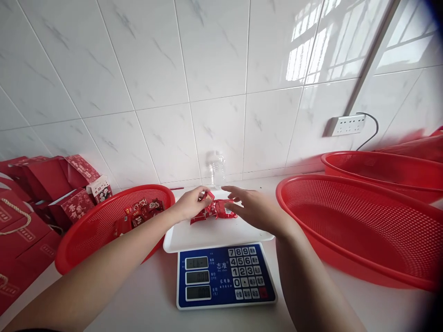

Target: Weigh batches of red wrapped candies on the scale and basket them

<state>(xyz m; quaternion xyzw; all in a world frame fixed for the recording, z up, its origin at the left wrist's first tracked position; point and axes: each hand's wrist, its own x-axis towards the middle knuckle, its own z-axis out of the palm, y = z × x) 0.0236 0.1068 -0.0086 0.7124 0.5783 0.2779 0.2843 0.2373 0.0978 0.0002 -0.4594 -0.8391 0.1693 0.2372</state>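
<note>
Over the white weighing tray (214, 236) of a digital scale (226, 276), my left hand (191, 203) is closed on a shiny red packet (207, 199) with white marks, pinched between thumb and fingers. More red packets (221, 209) lie on the tray just beneath both hands; where one ends and another begins I cannot tell. My right hand (258, 210) is at the packets' right end, fingers apart, the thumb at or against a packet with a white label. Its fingers grip nothing. The scale's blue panel has dark displays at left and number keys at right.
A red mesh basket (161, 190) with several small red packets (138, 214) stands left, beside red gift bags (24, 249) and boxes. Two red baskets (346, 184) (380, 159) stand right. A clear plastic bottle (218, 169) is by the tiled wall, which bears a power socket (348, 125).
</note>
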